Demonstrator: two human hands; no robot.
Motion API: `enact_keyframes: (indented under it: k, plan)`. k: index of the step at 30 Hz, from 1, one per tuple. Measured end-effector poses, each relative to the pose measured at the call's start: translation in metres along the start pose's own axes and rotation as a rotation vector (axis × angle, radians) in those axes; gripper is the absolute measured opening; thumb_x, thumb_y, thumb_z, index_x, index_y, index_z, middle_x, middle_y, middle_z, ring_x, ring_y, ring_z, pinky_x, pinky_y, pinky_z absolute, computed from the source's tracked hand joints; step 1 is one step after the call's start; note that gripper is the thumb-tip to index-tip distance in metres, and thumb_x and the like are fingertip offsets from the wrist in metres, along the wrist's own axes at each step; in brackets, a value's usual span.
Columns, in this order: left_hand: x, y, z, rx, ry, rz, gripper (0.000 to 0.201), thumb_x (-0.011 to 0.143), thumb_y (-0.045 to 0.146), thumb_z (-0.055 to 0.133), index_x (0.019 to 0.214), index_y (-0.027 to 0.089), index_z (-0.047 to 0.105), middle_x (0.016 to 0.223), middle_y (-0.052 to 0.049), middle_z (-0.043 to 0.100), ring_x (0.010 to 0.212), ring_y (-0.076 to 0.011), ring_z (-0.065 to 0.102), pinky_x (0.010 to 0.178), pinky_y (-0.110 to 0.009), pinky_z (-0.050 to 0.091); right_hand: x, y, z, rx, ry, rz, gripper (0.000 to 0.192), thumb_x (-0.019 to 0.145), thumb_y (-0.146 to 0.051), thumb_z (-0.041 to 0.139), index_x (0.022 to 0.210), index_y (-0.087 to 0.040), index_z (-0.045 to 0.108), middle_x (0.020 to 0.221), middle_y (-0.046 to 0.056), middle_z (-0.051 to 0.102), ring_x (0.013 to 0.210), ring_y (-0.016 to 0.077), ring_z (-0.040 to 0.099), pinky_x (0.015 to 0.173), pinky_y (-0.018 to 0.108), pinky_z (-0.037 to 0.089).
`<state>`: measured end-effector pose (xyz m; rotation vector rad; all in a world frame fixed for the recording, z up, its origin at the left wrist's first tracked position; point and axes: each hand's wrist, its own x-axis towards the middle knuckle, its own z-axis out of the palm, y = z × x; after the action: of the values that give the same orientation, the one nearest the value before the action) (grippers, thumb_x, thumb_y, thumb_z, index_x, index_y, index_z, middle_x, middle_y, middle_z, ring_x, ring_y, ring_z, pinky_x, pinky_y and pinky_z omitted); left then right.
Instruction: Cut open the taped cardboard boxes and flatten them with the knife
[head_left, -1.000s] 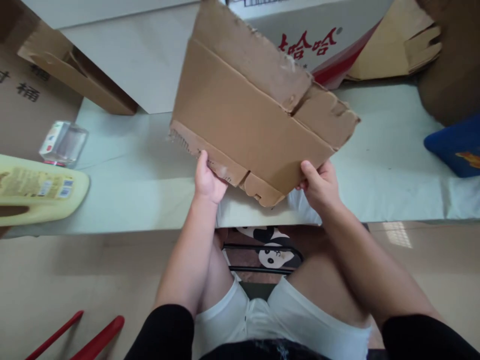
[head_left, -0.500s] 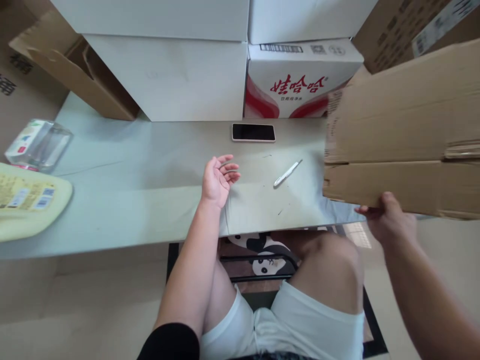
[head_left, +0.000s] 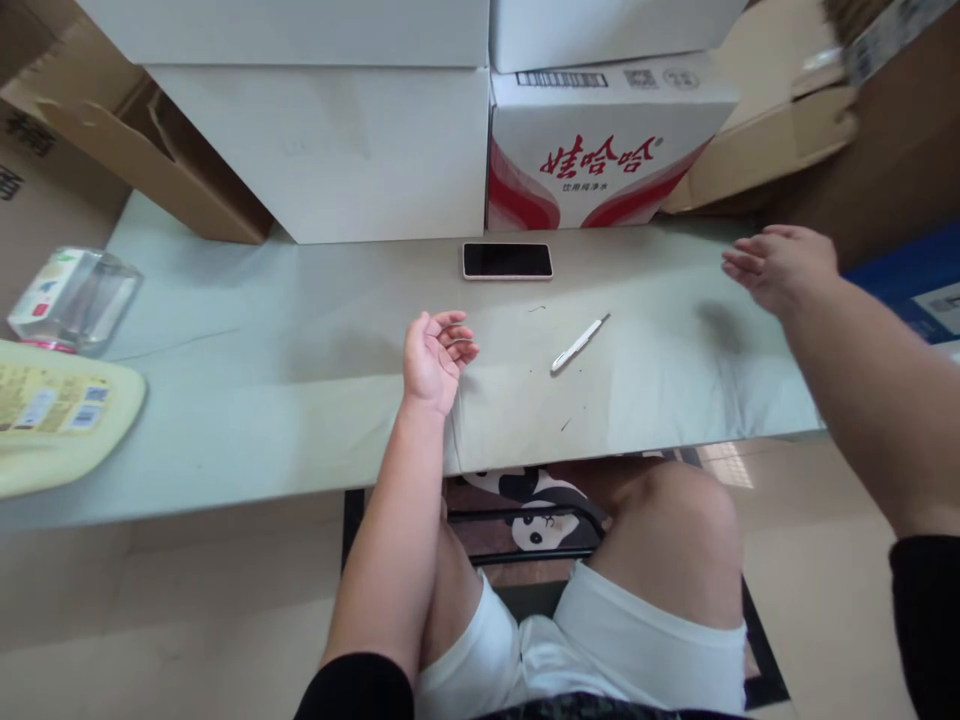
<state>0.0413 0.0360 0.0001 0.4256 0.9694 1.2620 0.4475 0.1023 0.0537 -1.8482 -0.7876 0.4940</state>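
Note:
My left hand [head_left: 439,360] rests palm up over the table, fingers loosely curled and apart, holding nothing. A slim white pen-shaped tool [head_left: 577,345] with a thin grey tip lies to its right, and a phone [head_left: 507,261] with a dark screen lies beyond it. At the right, my right hand [head_left: 787,265] is raised above the table with its fingers stretched out and nothing in them. Just behind that hand, a piece of brown cardboard [head_left: 780,130] stands between the white carton and a darker box.
White cartons [head_left: 322,150] and a red-and-white carton [head_left: 592,165] line the back of the table [head_left: 300,420]. An open brown box [head_left: 172,170] leans at the left. A clear plastic container [head_left: 82,300] and a yellow bottle [head_left: 67,420] lie at the left edge.
My right hand has let go of the flat cardboard sheet and moved up, farther back over the table. The sheet has left the right foreground. My left hand has stayed put.

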Motion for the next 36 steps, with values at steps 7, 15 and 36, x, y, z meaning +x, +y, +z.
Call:
enact_keyframes:
  k: [7, 15, 36]
  plan:
    - [0.001, 0.010, -0.005, -0.041, 0.000, 0.024, 0.048, 0.087, 0.062, 0.052, 0.077, 0.018, 0.069, 0.063, -0.002, 0.062, 0.053, -0.0110, 0.058, 0.059, -0.024, 0.051, -0.061, 0.032, 0.008, 0.063, -0.163, 0.311, 0.024, 0.083, 0.003, 0.060, 0.090, -0.018, 0.053, 0.076, 0.001, 0.065, 0.058, 0.0091, 0.068, 0.078, 0.031, 0.058]
    - [-0.008, 0.027, -0.030, -0.159, 0.063, 0.088, 0.038, 0.085, 0.054, 0.050, 0.077, 0.020, 0.065, 0.067, -0.003, 0.064, 0.058, -0.0136, 0.059, 0.064, -0.028, 0.050, -0.104, -0.013, 0.047, 0.003, -0.378, 0.179, 0.015, 0.086, -0.003, 0.057, 0.091, -0.017, 0.060, 0.078, 0.002, 0.070, 0.059, 0.0102, 0.069, 0.064, 0.024, 0.057]
    - [-0.035, 0.100, -0.112, -0.601, 0.266, 0.111, 0.040, 0.089, 0.044, 0.038, 0.095, 0.021, 0.070, 0.106, -0.008, 0.066, 0.087, -0.0175, 0.064, 0.079, -0.032, 0.045, -0.324, -0.242, 0.491, -0.285, -0.985, -1.089, 0.035, 0.072, -0.009, 0.069, 0.106, -0.020, 0.070, 0.149, 0.008, 0.048, 0.113, 0.0275, 0.063, 0.111, 0.056, 0.046]
